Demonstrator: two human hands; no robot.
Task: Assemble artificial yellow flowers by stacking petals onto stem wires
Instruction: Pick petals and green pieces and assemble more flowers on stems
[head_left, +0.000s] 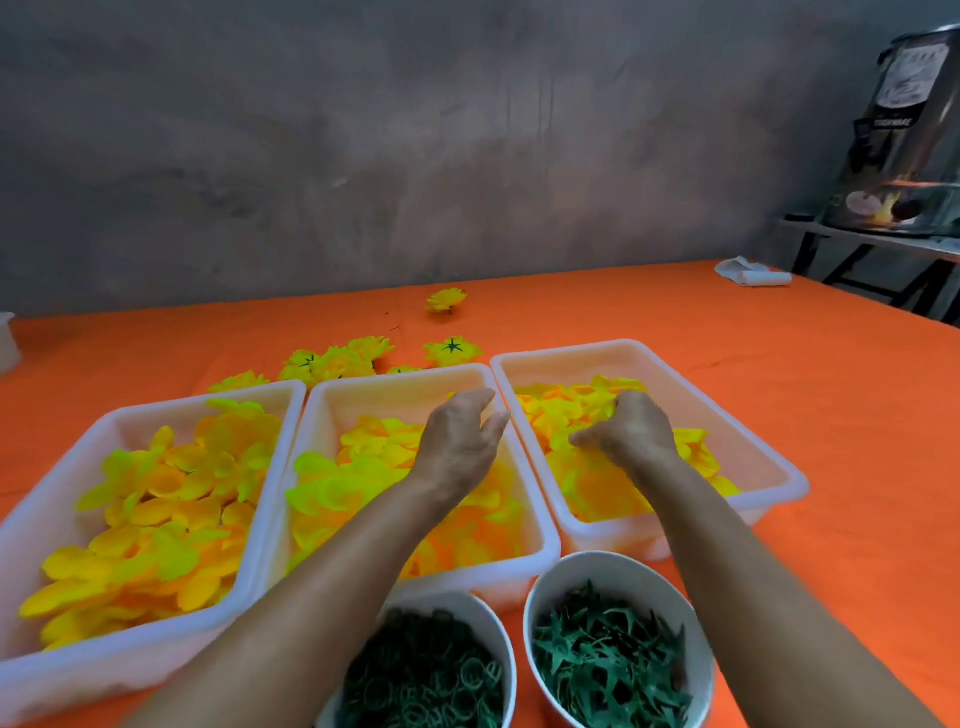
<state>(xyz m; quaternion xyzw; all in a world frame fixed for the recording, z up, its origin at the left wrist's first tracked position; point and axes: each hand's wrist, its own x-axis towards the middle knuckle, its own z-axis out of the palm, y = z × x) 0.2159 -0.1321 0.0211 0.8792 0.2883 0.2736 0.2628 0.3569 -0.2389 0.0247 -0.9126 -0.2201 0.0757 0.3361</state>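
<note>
Left hand (460, 434) open above the middle tray (540, 540); right hand (631, 428) on petals (587, 483) in the right tray (779, 467), grip cannot be told.

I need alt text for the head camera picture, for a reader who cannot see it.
A person's right hand reaches into the right tray of yellow petals while the left hand hovers open over the middle tray. A third tray sits left, two bowls of green parts in front, finished flowers behind, on an orange cloth.
</note>
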